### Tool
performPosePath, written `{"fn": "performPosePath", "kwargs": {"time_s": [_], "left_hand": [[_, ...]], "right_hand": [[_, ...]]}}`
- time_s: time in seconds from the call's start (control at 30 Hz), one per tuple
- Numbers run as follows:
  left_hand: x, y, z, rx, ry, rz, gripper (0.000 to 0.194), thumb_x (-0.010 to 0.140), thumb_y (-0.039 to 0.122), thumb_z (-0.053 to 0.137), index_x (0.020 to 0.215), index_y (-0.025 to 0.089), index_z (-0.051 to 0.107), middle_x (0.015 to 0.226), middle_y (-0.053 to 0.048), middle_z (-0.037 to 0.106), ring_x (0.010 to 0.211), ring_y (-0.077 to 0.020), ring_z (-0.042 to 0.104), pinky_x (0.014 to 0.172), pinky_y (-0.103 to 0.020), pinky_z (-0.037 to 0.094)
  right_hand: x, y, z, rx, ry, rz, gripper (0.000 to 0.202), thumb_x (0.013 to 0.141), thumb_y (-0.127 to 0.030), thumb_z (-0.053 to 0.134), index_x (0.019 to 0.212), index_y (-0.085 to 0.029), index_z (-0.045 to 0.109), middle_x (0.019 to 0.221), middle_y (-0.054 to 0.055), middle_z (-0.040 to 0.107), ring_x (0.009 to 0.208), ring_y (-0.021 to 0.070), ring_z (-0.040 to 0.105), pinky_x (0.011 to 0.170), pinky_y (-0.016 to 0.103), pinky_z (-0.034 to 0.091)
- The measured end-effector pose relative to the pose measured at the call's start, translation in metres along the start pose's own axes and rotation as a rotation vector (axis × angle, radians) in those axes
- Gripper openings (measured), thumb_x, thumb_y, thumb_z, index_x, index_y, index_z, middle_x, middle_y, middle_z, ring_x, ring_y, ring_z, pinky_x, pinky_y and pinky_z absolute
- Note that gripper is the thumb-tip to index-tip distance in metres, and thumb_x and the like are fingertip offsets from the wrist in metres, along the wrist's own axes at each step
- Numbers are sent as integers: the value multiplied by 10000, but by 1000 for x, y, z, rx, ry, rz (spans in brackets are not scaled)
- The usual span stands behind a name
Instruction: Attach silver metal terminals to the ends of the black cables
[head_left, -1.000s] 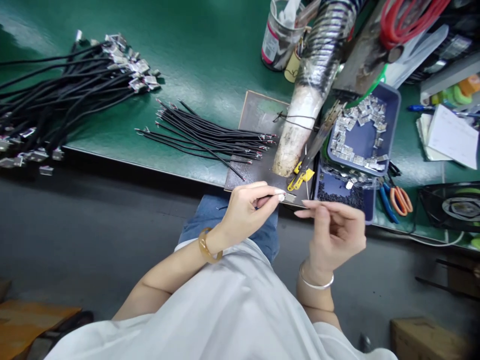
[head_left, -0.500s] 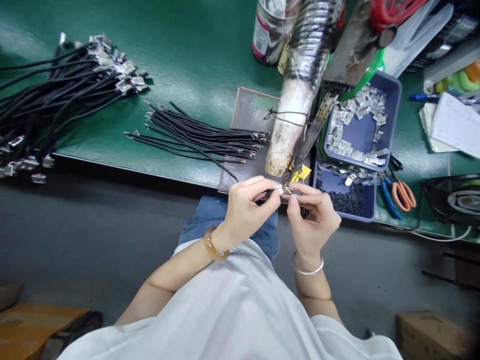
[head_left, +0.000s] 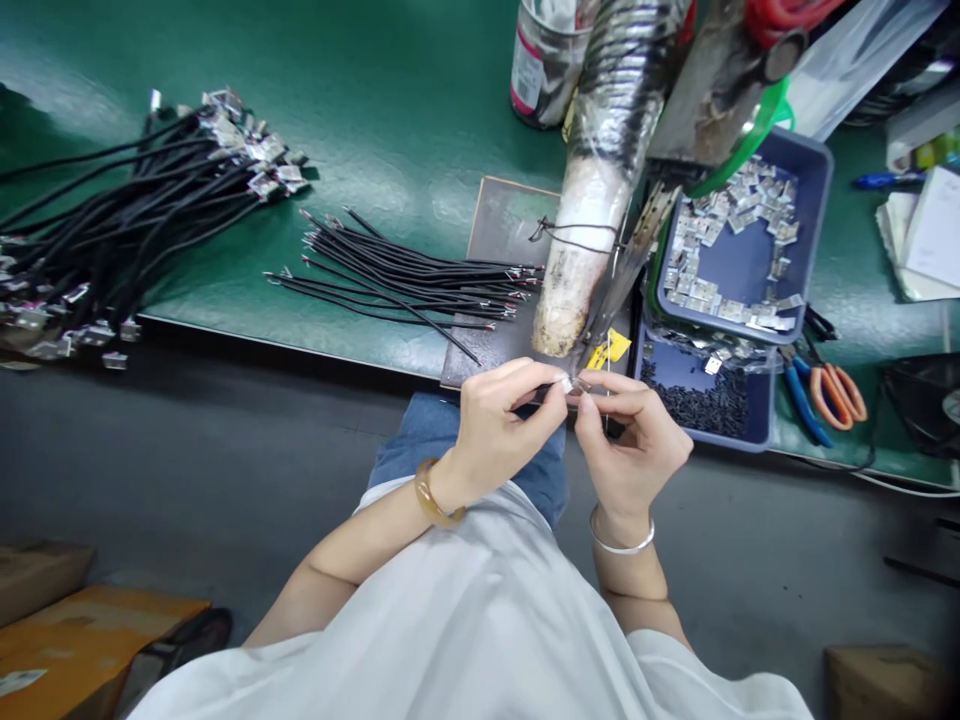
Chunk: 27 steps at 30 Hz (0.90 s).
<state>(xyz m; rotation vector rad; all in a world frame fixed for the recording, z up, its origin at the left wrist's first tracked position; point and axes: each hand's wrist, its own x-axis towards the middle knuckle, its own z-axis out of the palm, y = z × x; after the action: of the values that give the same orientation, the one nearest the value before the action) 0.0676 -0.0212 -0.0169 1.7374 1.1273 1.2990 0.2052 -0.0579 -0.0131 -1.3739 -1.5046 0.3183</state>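
My left hand pinches a small silvery connector between thumb and index finger, just below the tip of a wrapped duct. Facing it, my right hand is closed in a pinch on a thin cable with fine wire ends. The two sets of fingertips nearly meet at the table edge. Above them a metal tool arm slants down, with a yellow tag beside it. Short black cables lie on the green table and a dark board, left of the duct.
Finished-looking black cables with metal plugs are heaped at the left. To the right, a blue tray holds metal shells above another tray with small black pieces. Orange-handled scissors, blue-handled pliers and a jar stand or lie nearby.
The camera view has shifted slightly, so the trays appear farther right. Both hands keep their pinches near the tool tip, and the small wires between them have turned a little.
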Motion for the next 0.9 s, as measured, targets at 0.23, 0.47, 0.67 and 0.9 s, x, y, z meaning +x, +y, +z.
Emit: {"fn": "performPosePath", "kwargs": {"time_s": [0.23,0.47,0.67,0.9], "left_hand": [[-3,0,1,5,-27,10,120,894,123,613,818,154,702,723,-2,680,610,-88,560,585,-205,417],[-8,7,-10,241,-179,147,181,921,144,566,775,160,671,657,8,615,582,-111,539,579,-251,390],[-43,15,-6,579,-857,506,177,841,50,613,701,156,636,666,-55,639,577,-178,583,519,-319,340],[-104,9,29,765,-1227,581,142,688,38,745,630,159,700,655,-84,704,641,-242,646,596,-366,419]], "right_hand": [[-4,0,-2,-12,-10,-11,128,869,-106,691,873,-228,652,1005,24,769,870,159,745,758,295,630],[-13,-1,-11,45,-18,63,105,889,-129,684,910,-223,643,960,21,771,730,133,729,622,260,606],[-8,-19,-38,49,-23,85,126,899,-126,672,854,-215,595,841,2,763,605,107,648,475,232,427],[3,-32,-29,-41,-610,18,84,952,-186,622,892,-217,572,892,-12,751,609,62,630,542,192,453]]}}
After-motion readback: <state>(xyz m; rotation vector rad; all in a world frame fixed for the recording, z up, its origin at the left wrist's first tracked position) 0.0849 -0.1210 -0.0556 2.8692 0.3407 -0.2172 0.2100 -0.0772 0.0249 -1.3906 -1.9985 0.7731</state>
